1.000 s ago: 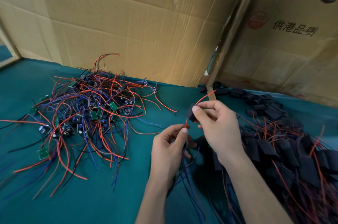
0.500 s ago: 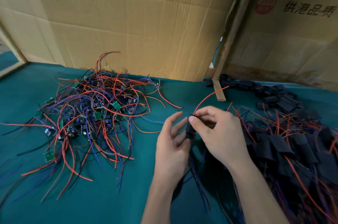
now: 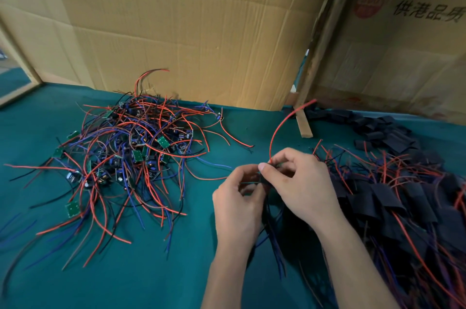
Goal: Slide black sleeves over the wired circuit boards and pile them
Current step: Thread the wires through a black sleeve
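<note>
Sleeve (image 3: 262, 180) and its wired board pinched between left hand (image 3: 237, 208) and right hand (image 3: 302, 187) fingers.

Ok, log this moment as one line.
left hand: holds wires | right hand: pinches black sleeve over wired board | step: sleeving

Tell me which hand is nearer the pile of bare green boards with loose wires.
Left. The left hand sits just right of the unsleeved pile, next to its outermost wires. The right hand is farther right, beside the sleeved pile.
</note>
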A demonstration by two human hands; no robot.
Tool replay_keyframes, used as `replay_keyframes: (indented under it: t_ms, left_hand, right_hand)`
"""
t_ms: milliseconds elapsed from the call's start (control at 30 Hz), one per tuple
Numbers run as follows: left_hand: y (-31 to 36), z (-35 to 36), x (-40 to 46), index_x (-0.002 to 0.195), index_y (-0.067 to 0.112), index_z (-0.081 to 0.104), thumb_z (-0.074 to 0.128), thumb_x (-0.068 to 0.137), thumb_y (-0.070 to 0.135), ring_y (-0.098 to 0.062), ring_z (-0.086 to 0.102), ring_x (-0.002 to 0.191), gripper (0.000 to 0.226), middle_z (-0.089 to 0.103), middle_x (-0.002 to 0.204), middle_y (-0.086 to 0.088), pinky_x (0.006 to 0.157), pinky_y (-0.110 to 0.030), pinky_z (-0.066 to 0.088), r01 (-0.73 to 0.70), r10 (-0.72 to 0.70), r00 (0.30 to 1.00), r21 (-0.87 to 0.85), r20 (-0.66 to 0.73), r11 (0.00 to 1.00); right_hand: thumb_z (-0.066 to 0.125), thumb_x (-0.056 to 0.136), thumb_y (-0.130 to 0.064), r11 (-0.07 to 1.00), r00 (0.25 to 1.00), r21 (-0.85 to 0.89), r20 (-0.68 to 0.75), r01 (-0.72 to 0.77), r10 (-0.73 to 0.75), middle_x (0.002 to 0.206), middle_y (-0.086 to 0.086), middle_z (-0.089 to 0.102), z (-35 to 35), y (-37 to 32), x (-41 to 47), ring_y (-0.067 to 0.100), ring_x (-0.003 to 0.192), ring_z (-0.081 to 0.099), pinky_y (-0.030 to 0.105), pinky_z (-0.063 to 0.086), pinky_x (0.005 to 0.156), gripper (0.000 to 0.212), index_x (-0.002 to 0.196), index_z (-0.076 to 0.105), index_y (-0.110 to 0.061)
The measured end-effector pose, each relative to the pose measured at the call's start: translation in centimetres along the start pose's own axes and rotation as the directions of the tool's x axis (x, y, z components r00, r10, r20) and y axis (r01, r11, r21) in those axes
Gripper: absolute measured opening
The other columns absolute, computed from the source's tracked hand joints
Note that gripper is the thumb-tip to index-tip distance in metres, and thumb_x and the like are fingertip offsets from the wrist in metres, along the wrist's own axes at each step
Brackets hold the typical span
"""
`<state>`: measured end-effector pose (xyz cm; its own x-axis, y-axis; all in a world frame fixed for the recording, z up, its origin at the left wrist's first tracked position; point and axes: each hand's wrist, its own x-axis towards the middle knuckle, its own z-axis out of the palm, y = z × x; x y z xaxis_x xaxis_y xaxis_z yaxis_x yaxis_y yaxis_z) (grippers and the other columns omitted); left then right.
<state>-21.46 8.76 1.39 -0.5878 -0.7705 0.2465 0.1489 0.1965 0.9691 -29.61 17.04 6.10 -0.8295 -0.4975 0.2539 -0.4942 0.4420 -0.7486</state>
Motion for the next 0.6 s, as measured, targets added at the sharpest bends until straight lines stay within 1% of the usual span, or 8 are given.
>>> replay_keyframes:
  t_ms: [133,200,267,367,433,467,533,600]
  left_hand:
    - [0.1,0.0,0.2,0.089,0.023,0.075,0.073,0.082,0.005,-0.008,0.068,0.072,0.02,0.074,0.078,0.009,0.07,-0.021,0.054,-0.019,0.02,0.999,0.034,-0.033,0.999]
    - [0.5,0.0,0.1,0.092,0.021,0.076,0.073,0.084,0.012,-0.014,0.071,0.077,0.012,0.076,0.082,0.005,0.076,-0.031,0.057,0.016,-0.012,0.998,-0.067,0.056,0.998]
    - [1.0,0.0,0.0,0.094,0.021,0.077,0.074,0.082,0.03,-0.018,0.072,0.079,0.015,0.077,0.085,0.002,0.077,-0.035,0.058,0.117,-0.08,0.981,-0.211,0.174,0.97]
    - [0.8,0.2,0.0,0.088,0.021,0.075,0.067,0.08,0.042,-0.015,0.068,0.071,0.024,0.073,0.077,0.001,0.067,-0.031,0.054,0.188,-0.145,0.971,-0.234,0.191,0.954]
    - [0.4,0.4,0.1,0.083,0.019,0.073,0.063,0.085,0.028,-0.014,0.068,0.067,0.013,0.071,0.073,-0.001,0.066,-0.029,0.055,0.205,-0.182,0.976,-0.233,0.117,0.951]
    - [0.3,0.5,0.2,0.08,0.02,0.072,0.062,0.087,0.018,-0.014,0.068,0.066,0.012,0.071,0.073,-0.001,0.068,-0.031,0.056,0.216,-0.201,0.976,-0.232,0.086,0.949]
    - [0.0,0.7,0.3,0.077,0.025,0.07,0.06,0.086,0.008,-0.017,0.069,0.068,0.022,0.072,0.075,-0.001,0.073,-0.036,0.058,0.231,-0.227,0.973,-0.195,0.044,0.953]
    - [-0.3,0.9,0.3,0.077,0.027,0.069,0.059,0.085,0.005,-0.022,0.07,0.072,0.025,0.072,0.075,0.0,0.076,-0.04,0.059,0.227,-0.225,0.974,-0.172,0.028,0.959]
  right_hand:
    - [0.08,0.085,-0.018,0.921,0.976,0.339,0.163,-0.194,0.146,0.066,0.006,0.074,-0.6,-0.7,-0.2,0.02,0.057,0.065,0.035,0.056,0.064,0.014,0.087,0.067,-0.016]
    - [0.079,0.085,-0.009,0.851,0.97,0.472,0.177,-0.232,0.167,0.066,0.006,0.073,-1.1,-1.3,-0.3,0.012,0.057,0.064,0.026,0.052,0.054,0.012,0.088,0.067,-0.011]
    - [0.082,0.081,-0.012,0.836,0.976,0.504,0.105,-0.218,0.191,0.067,0.007,0.074,-3.0,-1.5,-0.3,0.013,0.056,0.066,0.021,0.05,0.047,0.013,0.085,0.07,-0.011]
    - [0.086,0.064,-0.052,0.927,0.979,0.316,0.024,-0.202,0.205,0.07,0.006,0.076,-8.4,-1.0,-1.0,0.014,0.051,0.069,0.018,0.047,0.04,0.04,0.087,0.076,-0.021]
    - [0.072,0.05,-0.09,0.97,0.968,-0.024,0.067,-0.241,0.242,0.07,-0.004,0.077,-11.6,1.0,-1.7,0.009,0.055,0.072,0.026,0.056,0.049,0.066,0.09,0.076,-0.037]
    - [0.067,0.043,-0.099,0.96,0.972,-0.16,0.027,-0.228,0.235,0.071,-0.007,0.077,-13.8,3.2,-1.3,0.006,0.057,0.072,0.031,0.06,0.056,0.074,0.09,0.075,-0.042]
    - [0.063,0.039,-0.103,0.93,0.99,-0.346,-0.103,-0.126,0.096,0.076,-0.003,0.076,-16.6,6.1,-0.3,0.005,0.063,0.072,0.026,0.06,0.062,0.078,0.09,0.073,-0.045]
    - [0.054,0.056,-0.103,0.934,0.995,-0.356,-0.096,-0.036,0.002,0.081,-0.012,0.075,-15.2,3.6,0.7,0.003,0.069,0.071,0.027,0.061,0.06,0.068,0.095,0.07,-0.049]
